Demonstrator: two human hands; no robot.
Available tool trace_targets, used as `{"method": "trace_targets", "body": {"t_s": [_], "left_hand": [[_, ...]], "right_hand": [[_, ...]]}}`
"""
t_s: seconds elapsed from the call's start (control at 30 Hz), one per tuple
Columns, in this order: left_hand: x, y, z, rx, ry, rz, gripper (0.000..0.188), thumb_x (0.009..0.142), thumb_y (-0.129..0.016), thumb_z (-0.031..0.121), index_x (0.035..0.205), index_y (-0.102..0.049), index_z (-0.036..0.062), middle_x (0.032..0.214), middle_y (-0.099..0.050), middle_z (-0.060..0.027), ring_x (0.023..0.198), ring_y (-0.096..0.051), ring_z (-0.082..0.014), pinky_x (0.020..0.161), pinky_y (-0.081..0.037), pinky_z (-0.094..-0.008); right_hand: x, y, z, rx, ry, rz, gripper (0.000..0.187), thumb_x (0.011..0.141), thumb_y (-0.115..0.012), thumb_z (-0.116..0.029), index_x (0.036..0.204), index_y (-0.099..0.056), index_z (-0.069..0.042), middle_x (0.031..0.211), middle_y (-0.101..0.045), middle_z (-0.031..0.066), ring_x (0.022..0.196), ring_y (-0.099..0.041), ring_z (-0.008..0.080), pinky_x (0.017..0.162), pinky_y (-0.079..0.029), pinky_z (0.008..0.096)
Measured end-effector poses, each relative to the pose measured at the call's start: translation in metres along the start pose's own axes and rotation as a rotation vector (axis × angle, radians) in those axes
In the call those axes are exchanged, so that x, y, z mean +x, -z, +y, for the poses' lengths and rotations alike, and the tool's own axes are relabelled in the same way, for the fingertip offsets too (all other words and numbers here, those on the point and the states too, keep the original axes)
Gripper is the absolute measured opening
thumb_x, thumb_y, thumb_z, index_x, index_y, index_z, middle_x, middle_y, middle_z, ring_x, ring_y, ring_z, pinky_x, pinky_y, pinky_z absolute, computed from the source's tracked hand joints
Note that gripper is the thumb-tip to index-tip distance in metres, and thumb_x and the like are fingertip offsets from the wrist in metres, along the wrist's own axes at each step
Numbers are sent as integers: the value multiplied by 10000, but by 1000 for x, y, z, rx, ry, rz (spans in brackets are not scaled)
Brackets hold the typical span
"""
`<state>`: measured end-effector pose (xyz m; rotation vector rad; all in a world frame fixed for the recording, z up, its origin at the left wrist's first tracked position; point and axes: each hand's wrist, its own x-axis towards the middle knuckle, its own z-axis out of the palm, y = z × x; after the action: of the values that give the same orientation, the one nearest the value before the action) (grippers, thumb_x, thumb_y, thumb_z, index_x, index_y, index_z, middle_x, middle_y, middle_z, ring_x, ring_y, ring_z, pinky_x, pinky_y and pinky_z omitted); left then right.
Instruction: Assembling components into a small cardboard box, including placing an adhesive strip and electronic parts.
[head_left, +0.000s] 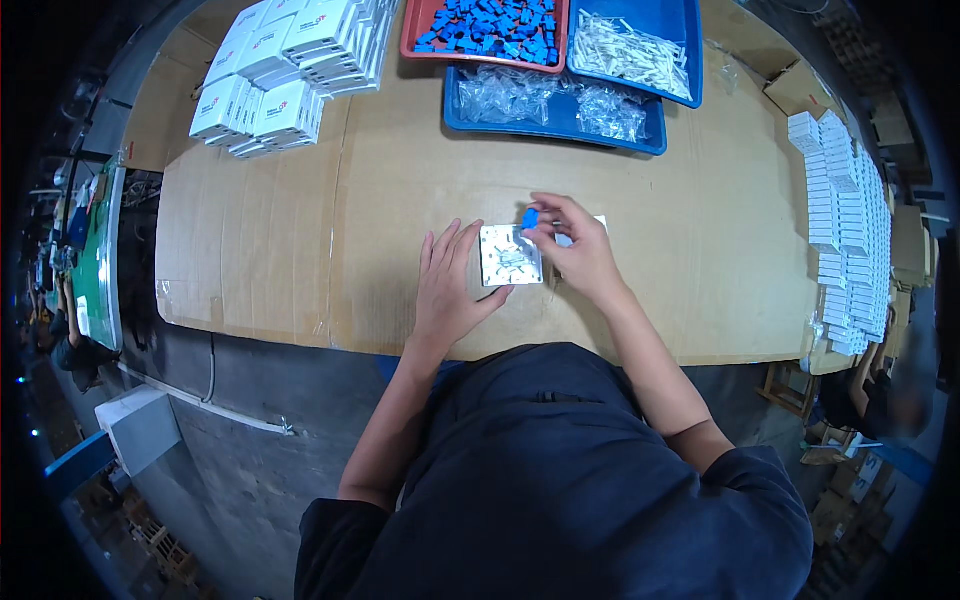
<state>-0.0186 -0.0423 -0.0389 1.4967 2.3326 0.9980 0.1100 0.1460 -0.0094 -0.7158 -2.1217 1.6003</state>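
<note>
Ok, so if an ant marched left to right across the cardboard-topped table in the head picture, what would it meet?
Stacked white boxes → left hand → square white panel → right hand → stacks of slim white boxes.

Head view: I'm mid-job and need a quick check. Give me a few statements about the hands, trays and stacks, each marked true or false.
1. The right hand holds a small blue piece. True.
2. The left hand is inside the red tray. False: the left hand is beside the pale square piece, its thumb near the lower edge.
3. The red tray contains many blue pieces. True.
4. The clear plastic pieces lie in the red tray. False: the clear plastic pieces lie in the lower blue tray.
5. White boxes are stacked at both the left and right of the picture. True.
</note>
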Motion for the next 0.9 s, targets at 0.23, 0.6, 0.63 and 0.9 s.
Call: {"method": "trace_targets", "body": {"t_s": [0.23, 0.6, 0.63, 0.9], "left_hand": [[0, 0, -2, -9, 12, 11, 933, 748, -872, 400, 1506, -446, 59, 1508, -534, -109, 1487, -399, -336, 1255, -206, -575], [-2, 0, -2, -17, 25, -10, 951, 746, -881, 404, 1518, -432, 77, 1525, -519, -103, 1491, -396, -342, 1254, -206, -579], [-2, 0, -1, -20, 24, -12, 952, 748, -880, 406, 1519, -430, 77, 1528, -516, -102, 1491, -394, -342, 1254, -205, -578], [-1, 0, -2, -22, 37, -17, 952, 745, -880, 411, 1518, -433, 83, 1528, -517, -98, 1493, -391, -339, 1256, -203, -574]], "right_hand": [[-1, -32, 4, -312, 366, -31, 233, 871, -776, -90, 1077, -717, 2, 1164, -733, 140, 1076, -695, 322, 914, -563, 396], [2, -42, 3, -393, 374, -89, 244, 865, -757, -75, 1084, -719, 26, 1157, -731, 169, 1056, -691, 356, 926, -550, 431], [2, -43, 4, -385, 396, -70, 225, 857, -745, -58, 1063, -712, 23, 1137, -728, 157, 1028, -685, 350, 913, -545, 432], [2, -42, 0, -437, 356, -93, 252, 871, -749, -60, 1108, -725, 23, 1170, -732, 166, 1077, -696, 354, 988, -543, 442]]}}
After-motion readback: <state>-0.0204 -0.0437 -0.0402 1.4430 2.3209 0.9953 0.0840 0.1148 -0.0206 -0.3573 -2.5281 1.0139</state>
